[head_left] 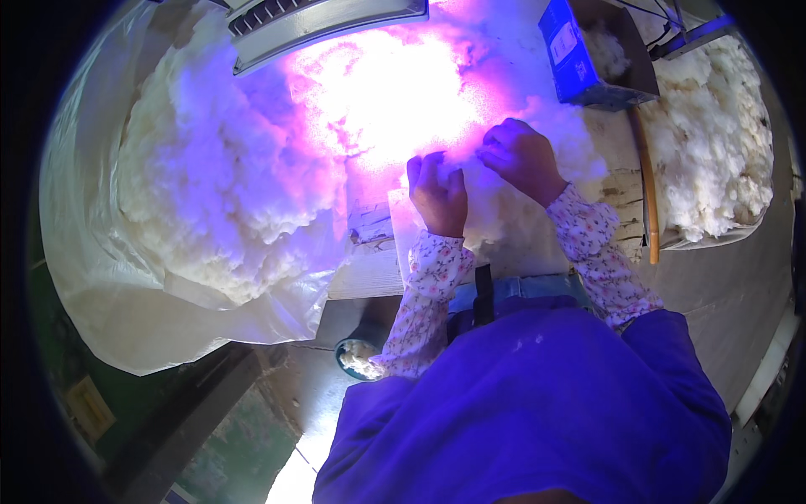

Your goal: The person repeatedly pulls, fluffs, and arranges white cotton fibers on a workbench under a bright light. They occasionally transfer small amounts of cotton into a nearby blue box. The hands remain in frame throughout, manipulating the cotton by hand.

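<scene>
Inside the table edge — hands lie near fluff.

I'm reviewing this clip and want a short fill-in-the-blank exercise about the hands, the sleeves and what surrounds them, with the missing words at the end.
1. Of the left hand and the right hand, the one nearer the open box is the ____ hand.
2. That box's outer walls are coloured ____.
3. The sleeves are printed all over with small ____.
4. The round container, low in the view, sits beside the person's ____ forearm.

Missing words: right; blue; flowers; left.
</scene>
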